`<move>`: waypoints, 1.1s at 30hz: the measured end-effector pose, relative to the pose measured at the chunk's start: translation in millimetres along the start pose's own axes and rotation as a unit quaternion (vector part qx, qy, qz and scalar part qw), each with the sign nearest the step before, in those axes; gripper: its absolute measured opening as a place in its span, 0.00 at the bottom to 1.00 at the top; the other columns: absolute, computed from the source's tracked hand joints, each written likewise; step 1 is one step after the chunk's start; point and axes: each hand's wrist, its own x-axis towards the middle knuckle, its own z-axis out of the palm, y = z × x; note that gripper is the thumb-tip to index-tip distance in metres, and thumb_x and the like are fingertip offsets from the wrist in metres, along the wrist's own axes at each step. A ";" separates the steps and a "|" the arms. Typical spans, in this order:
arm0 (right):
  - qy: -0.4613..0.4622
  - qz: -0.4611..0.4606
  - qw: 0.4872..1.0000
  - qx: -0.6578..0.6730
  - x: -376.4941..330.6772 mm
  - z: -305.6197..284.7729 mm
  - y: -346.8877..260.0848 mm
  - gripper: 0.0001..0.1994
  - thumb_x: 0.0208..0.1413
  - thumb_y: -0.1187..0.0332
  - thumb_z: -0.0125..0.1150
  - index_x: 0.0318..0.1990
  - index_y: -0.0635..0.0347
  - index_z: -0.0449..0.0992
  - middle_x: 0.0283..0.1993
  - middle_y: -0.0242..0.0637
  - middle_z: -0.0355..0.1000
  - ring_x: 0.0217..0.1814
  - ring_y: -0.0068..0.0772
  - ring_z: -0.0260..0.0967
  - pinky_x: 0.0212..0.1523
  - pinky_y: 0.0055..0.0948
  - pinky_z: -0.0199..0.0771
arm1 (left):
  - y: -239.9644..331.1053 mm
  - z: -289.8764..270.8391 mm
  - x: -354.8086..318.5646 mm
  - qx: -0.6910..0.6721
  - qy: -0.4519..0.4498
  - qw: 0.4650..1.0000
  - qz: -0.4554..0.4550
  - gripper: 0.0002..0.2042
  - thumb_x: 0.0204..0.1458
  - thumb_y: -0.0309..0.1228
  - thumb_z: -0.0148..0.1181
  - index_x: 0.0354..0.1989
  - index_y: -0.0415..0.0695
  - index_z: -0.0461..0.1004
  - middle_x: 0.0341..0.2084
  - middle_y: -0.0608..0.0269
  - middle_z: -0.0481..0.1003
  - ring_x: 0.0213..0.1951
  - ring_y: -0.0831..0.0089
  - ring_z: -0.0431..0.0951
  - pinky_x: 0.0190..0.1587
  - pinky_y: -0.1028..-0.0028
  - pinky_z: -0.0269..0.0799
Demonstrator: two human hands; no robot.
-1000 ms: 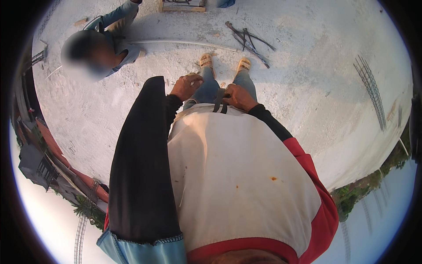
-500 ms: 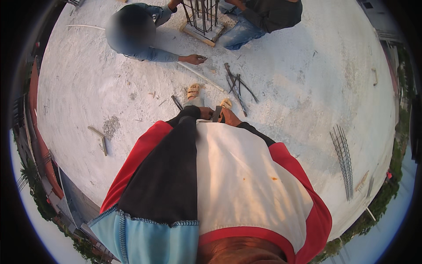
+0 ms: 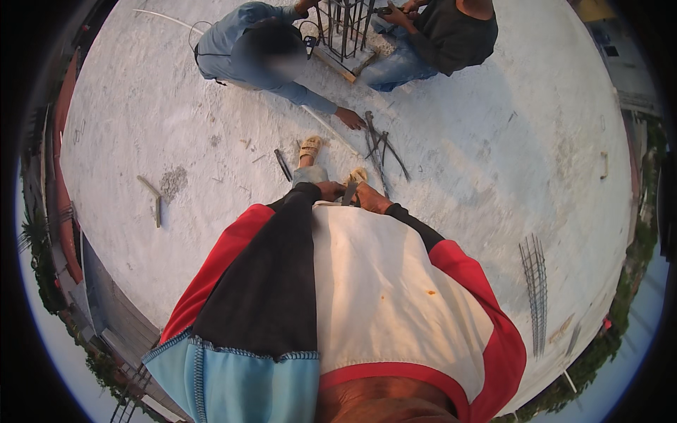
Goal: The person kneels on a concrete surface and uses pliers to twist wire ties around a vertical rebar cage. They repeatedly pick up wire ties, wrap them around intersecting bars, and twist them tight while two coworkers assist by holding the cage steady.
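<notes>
Both my hands are together at my waist, in front of my white, red and black shirt. My left hand [image 3: 329, 190] and my right hand [image 3: 371, 199] both close on a small dark metal tool [image 3: 349, 192] that stands between them. My sandalled feet [image 3: 310, 148] show just beyond, on the pale concrete slab [image 3: 493, 141]. A loose bundle of bent steel bars [image 3: 379, 144] lies right ahead of my feet. A crouching co-worker's hand [image 3: 350, 118] rests on the slab beside those bars.
Two people crouch at the far edge around an upright cage of steel bars [image 3: 345, 28]. A short dark bar [image 3: 283, 165] lies left of my feet, wood scraps [image 3: 154, 197] further left. A steel mesh piece [image 3: 536, 289] lies at the right. The slab's edge drops off all around.
The view has swung across the slab, bringing the two crouching people and the bar cage in at the top. My hands stay together at my waist on the dark tool.
</notes>
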 end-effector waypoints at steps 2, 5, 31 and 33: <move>-0.006 0.033 0.999 -0.010 -3.0 -4.0 -6.4 0.14 0.66 0.67 0.51 0.39 0.73 0.76 0.33 0.48 0.77 0.36 0.33 0.70 0.40 0.40 0.71 | 8.7 2.8 -1.1 0.013 0.013 0.999 -0.049 0.17 0.61 0.38 0.56 0.58 0.54 0.80 0.51 0.49 0.82 0.56 0.47 0.80 0.57 0.53 0.76; -0.005 0.049 0.999 0.005 -4.8 -1.9 -11.9 0.13 0.67 0.69 0.48 0.40 0.72 0.77 0.34 0.48 0.78 0.38 0.35 0.73 0.41 0.40 0.73 | 24.6 0.2 -6.3 0.028 0.034 0.992 -0.114 0.18 0.60 0.44 0.58 0.55 0.56 0.81 0.52 0.51 0.82 0.56 0.48 0.80 0.57 0.51 0.76; 0.397 0.389 0.719 0.418 -220.2 65.8 300.8 0.06 0.60 0.68 0.62 0.31 0.57 0.80 0.24 0.37 0.75 0.33 0.40 0.80 0.28 0.39 0.75 | -120.8 27.6 -120.3 -0.235 0.385 0.834 -0.317 0.13 0.55 0.37 0.64 0.45 0.46 0.85 0.36 0.58 0.86 0.37 0.65 0.86 0.45 0.65 0.81; 0.320 0.351 0.866 0.158 -220.7 91.1 316.6 0.06 0.58 0.67 0.65 0.31 0.57 0.80 0.24 0.39 0.76 0.34 0.43 0.81 0.29 0.42 0.76 | -113.7 45.1 -117.5 -0.269 0.379 0.833 -0.300 0.13 0.55 0.36 0.64 0.44 0.45 0.85 0.35 0.59 0.86 0.33 0.68 0.86 0.43 0.67 0.81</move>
